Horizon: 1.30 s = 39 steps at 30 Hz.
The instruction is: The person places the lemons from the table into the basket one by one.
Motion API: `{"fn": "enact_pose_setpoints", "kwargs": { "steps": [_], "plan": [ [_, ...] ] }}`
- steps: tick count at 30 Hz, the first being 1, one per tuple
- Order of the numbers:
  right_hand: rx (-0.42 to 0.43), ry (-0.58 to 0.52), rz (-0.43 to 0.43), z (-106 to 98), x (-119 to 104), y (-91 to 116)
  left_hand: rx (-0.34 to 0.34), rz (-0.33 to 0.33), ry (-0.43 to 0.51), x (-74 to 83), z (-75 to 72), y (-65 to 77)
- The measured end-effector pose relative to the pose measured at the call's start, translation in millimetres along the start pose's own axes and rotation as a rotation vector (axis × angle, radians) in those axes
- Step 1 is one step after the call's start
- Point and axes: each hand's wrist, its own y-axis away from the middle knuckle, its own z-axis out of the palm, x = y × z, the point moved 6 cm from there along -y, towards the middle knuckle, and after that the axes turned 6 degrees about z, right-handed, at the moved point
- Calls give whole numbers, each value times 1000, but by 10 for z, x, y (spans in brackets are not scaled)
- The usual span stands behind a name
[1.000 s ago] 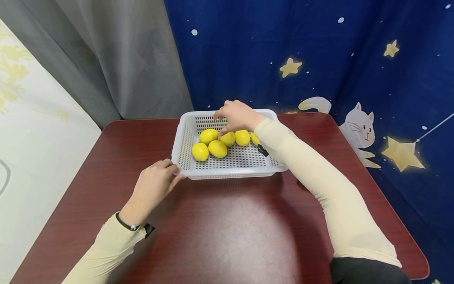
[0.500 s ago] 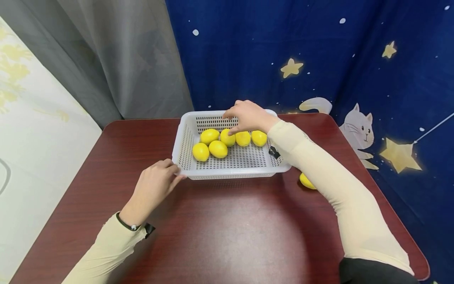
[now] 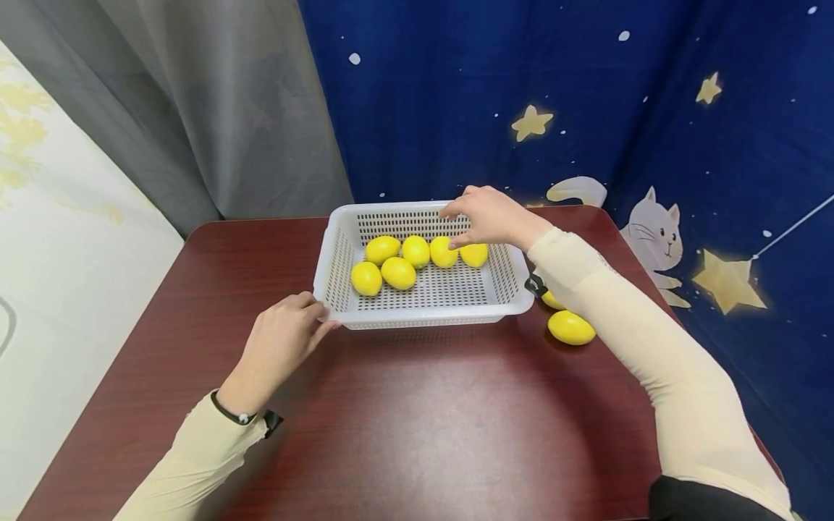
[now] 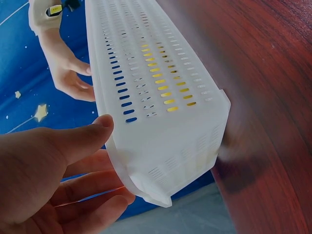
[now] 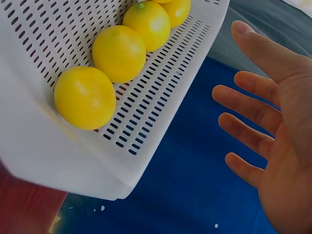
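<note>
A white perforated plastic basket (image 3: 423, 316) sits on the table with several yellow lemons (image 3: 399, 273) inside, mostly toward its left and back. My left hand (image 3: 280, 340) holds the basket's near left corner; in the left wrist view its thumb (image 4: 92, 132) lies on the rim and the fingers curl at the other side. Over the basket's back right part hovers my right hand (image 3: 493, 217), fingers spread and holding nothing. The right wrist view shows that palm (image 5: 292, 146) apart from the basket and the lemons (image 5: 85, 97).
Two more lemons lie on the table right of the basket: one in full view (image 3: 571, 328), the other lemon (image 3: 552, 299) partly behind the right sleeve. A dark red wooden table (image 3: 417, 420) bears everything. Grey (image 3: 260, 130) and blue starry (image 3: 456, 108) curtains hang behind.
My right hand has moved rightward above the basket, uncovering lemons in it and the two lemons on the table. My left hand stays at the basket's corner.
</note>
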Motion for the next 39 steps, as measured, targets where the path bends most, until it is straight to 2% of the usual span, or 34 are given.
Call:
{"fn": "enact_pose_setpoints", "kwargs": {
  "steps": [9,22,29,39],
  "plan": [
    [22,0,24,-44,90,144,6,6,-3,-1,1,-5],
    [52,-51,124,-56,419,553,4,11,-4,-6,-4,-12],
    [84,-44,131,-27,525,694,-1,-2,0,-20,5,-11],
    [84,-35,158,-19,635,881,13,9,-1,-22,0,-10]
  ]
}}
